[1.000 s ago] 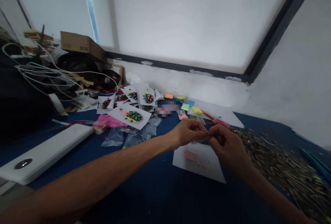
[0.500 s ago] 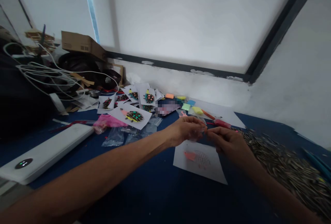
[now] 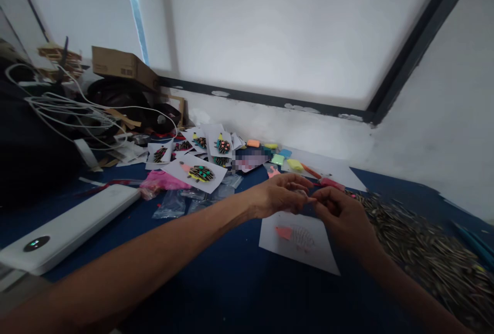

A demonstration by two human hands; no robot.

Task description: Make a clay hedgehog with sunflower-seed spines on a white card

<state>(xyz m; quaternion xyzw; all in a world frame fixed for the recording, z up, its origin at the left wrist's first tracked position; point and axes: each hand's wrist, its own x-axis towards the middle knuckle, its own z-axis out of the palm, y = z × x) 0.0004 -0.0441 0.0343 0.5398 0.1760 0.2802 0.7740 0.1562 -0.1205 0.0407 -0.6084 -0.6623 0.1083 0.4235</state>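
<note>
Over the white paper (image 3: 299,259), my left hand (image 3: 283,193) and my right hand (image 3: 343,218) meet fingertip to fingertip. The left fingers are curled round a crumpled, clear-looking plastic packet (image 3: 304,193), mostly hidden by them. A tiny pale orange bit of soft clay (image 3: 311,200) shows where the fingertips meet, and my right thumb and forefinger pinch at it. The paper carries an outlined hedgehog drawing (image 3: 303,236) whose head is filled with pink-orange clay (image 3: 284,232).
Striped seeds (image 3: 420,241) lie heaped at right. Finished hedgehog cards (image 3: 200,173), clear bags (image 3: 170,204) and a pink bag (image 3: 164,179) are at left, near a white power bank (image 3: 73,226). Clay blocks (image 3: 295,165) and a red packet (image 3: 332,184) sit behind my hands.
My right hand has shifted slightly down and right. The left fingers have curled further over the plastic, and the orange bit between the fingertips shows more clearly.
</note>
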